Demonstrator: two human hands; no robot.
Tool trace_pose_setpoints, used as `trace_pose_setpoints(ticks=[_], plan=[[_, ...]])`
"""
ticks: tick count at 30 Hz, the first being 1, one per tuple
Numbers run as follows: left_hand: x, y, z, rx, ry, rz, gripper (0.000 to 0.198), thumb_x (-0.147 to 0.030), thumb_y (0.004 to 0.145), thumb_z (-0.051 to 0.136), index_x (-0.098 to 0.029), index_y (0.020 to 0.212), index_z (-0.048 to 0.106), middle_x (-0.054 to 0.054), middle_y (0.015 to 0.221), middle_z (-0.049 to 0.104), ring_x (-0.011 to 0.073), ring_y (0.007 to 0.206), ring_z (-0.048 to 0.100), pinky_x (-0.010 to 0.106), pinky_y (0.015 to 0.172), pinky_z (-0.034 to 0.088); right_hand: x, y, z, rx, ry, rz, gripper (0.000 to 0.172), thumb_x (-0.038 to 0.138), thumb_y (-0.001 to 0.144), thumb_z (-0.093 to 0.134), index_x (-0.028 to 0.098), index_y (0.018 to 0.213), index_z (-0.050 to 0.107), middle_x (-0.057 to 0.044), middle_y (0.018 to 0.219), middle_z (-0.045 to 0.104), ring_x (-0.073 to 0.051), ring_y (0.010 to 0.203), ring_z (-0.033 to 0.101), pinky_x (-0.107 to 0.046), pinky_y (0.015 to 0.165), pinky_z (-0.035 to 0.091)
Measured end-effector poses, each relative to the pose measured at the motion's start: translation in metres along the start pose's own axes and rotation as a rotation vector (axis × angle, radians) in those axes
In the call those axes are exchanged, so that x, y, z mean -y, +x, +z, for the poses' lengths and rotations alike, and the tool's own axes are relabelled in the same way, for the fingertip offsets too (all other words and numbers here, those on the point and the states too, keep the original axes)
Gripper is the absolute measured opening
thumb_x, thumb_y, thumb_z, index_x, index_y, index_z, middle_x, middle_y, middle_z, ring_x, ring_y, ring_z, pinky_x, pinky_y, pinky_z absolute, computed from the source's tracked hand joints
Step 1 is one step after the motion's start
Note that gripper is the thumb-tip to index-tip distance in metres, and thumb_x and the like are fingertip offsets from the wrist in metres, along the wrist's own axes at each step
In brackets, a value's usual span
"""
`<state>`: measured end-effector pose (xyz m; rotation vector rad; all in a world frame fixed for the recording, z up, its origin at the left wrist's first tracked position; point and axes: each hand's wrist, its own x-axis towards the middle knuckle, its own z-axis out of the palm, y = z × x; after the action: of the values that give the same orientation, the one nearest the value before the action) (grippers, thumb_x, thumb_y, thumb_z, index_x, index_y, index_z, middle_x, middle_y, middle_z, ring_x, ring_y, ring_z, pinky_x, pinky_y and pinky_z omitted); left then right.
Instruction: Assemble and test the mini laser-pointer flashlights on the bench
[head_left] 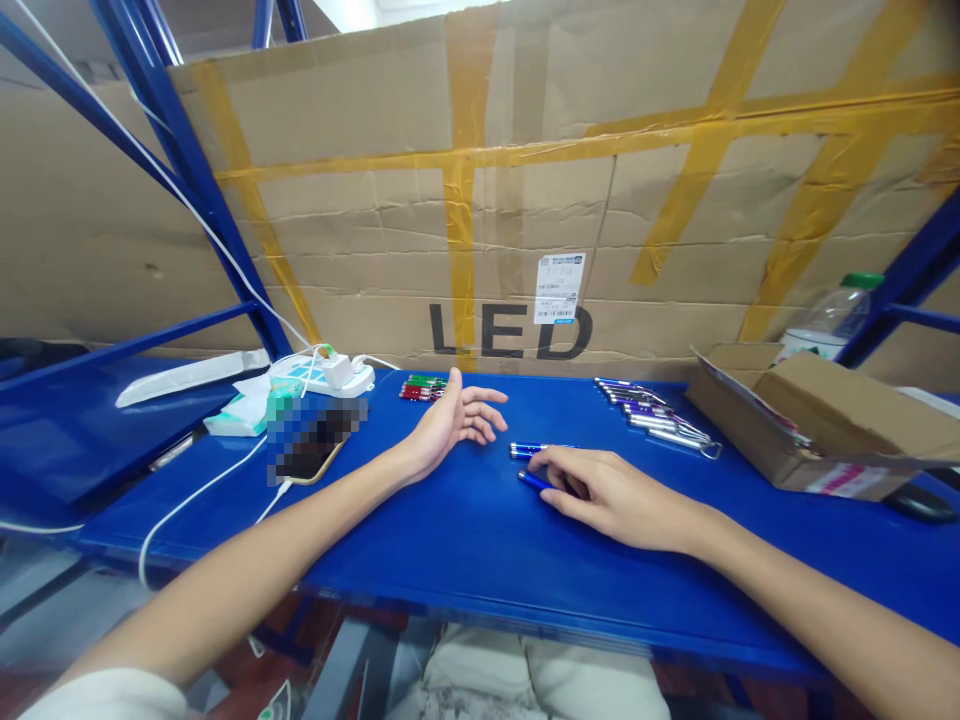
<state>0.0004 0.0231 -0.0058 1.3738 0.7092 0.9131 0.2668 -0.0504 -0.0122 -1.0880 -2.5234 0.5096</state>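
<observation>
A: While we log this counter [480,560], which entries come first?

B: Item one: right hand [607,495], grip pinched together on the near blue torch [529,480]. That torch lies flat at mid-counter, just beside the far blue torch [536,450]. Item two: left hand [454,415], palm up, grip apart, holding nothing, left of both torches.

A: What risks do we record?

B: We judge the barrel round and slick. A shallow pinch at its tip could let it roll toward the near edge or knock the far blue torch.

A: And the surroundings?

B: Far right: a row of silver and purple torches [656,415], a cardboard box [817,425], a bottle [832,320]. Far left: red and green torches [424,388], a power strip [330,372], a phone [311,455] on a white cable [202,490]. Nothing lies between our hands. The cable is the likeliest snag on the left, and the cardboard box crowds the right.
</observation>
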Motion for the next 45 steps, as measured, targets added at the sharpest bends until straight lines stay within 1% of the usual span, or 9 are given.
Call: trace_pose_setpoints(ticks=[3,7,10,16,23,27,36,42,45], plan=[[0.0,0.0,0.0,-0.002,0.0,0.0,0.087,-0.086,0.099,0.031,-0.013,0.12,0.074,0.013,0.096,0.076,0.0198,0.079,0.067,0.03,0.074,0.051,0.001,0.001,-0.002,-0.019,0.008,0.02,0.032,0.046,0.112,0.052,0.024,0.132,0.064,-0.002,0.092,0.071,-0.021,0.084,0.068,-0.036,0.081,0.052],[-0.001,0.001,0.0,-0.003,-0.012,0.001,0.087,-0.087,0.098,0.032,-0.013,0.119,0.073,0.012,0.094,0.076,0.0191,0.078,0.067,0.029,0.073,0.05,-0.006,0.002,-0.002,-0.118,-0.106,-0.011,0.031,0.039,0.113,0.047,0.023,0.132,0.065,-0.009,0.11,0.069,-0.027,0.104,0.063,-0.043,0.094,0.05],[-0.002,0.001,0.0,-0.008,-0.013,0.002,0.087,-0.088,0.097,0.033,-0.013,0.118,0.073,0.012,0.093,0.076,0.019,0.077,0.066,0.029,0.073,0.05,-0.01,0.003,-0.001,-0.122,-0.181,-0.001,0.032,0.035,0.112,0.046,0.024,0.136,0.065,-0.011,0.115,0.066,-0.029,0.105,0.059,-0.047,0.095,0.05],[-0.002,0.0,0.001,-0.018,0.002,-0.008,0.088,-0.088,0.098,0.032,-0.013,0.119,0.073,0.013,0.094,0.076,0.0198,0.077,0.067,0.03,0.073,0.051,-0.008,0.003,-0.001,-0.098,-0.184,0.017,0.018,0.033,0.11,0.052,0.023,0.107,0.066,-0.01,0.114,0.065,-0.028,0.102,0.056,-0.047,0.092,0.049],[-0.001,0.0,0.001,-0.037,-0.017,0.023,0.083,-0.084,0.1,0.034,-0.014,0.126,0.071,0.012,0.098,0.075,0.0184,0.076,0.067,0.029,0.071,0.052,-0.012,0.001,0.0,-0.235,-0.053,0.034,0.014,0.036,0.111,0.049,0.025,0.118,0.057,-0.009,0.114,0.068,-0.027,0.105,0.061,-0.045,0.092,0.054],[-0.002,0.001,0.001,-0.078,-0.028,0.034,0.08,-0.082,0.102,0.035,-0.015,0.132,0.066,0.011,0.102,0.075,0.0176,0.075,0.068,0.029,0.07,0.053,-0.008,0.003,-0.001,-0.321,-0.039,0.005,0.028,0.036,0.112,0.044,0.026,0.137,0.053,-0.011,0.119,0.066,-0.027,0.108,0.065,-0.045,0.096,0.055],[-0.002,-0.001,0.003,-0.097,-0.042,0.022,0.072,-0.073,0.107,0.032,-0.016,0.139,0.06,0.012,0.109,0.073,0.018,0.079,0.068,0.029,0.072,0.055,-0.006,0.004,-0.003,-0.427,0.014,0.143,0.019,0.04,0.112,0.044,0.026,0.118,0.056,-0.006,0.103,0.074,-0.026,0.096,0.07,-0.04,0.087,0.053],[-0.002,0.0,0.003,-0.103,-0.036,0.019,0.071,-0.075,0.106,0.036,-0.016,0.137,0.062,0.012,0.109,0.074,0.0184,0.079,0.068,0.029,0.072,0.055,-0.007,0.004,-0.004,-0.505,0.092,0.083,0.02,0.038,0.11,0.048,0.026,0.119,0.06,-0.009,0.115,0.078,-0.027,0.106,0.074,-0.042,0.094,0.057],[-0.002,0.001,0.002,-0.103,-0.032,0.026,0.073,-0.075,0.106,0.035,-0.016,0.136,0.063,0.012,0.108,0.074,0.0179,0.078,0.068,0.029,0.071,0.055,-0.003,0.004,-0.004,-0.534,0.13,0.08,0.021,0.04,0.111,0.048,0.025,0.12,0.061,-0.008,0.111,0.078,-0.026,0.102,0.075,-0.04,0.092,0.058]])
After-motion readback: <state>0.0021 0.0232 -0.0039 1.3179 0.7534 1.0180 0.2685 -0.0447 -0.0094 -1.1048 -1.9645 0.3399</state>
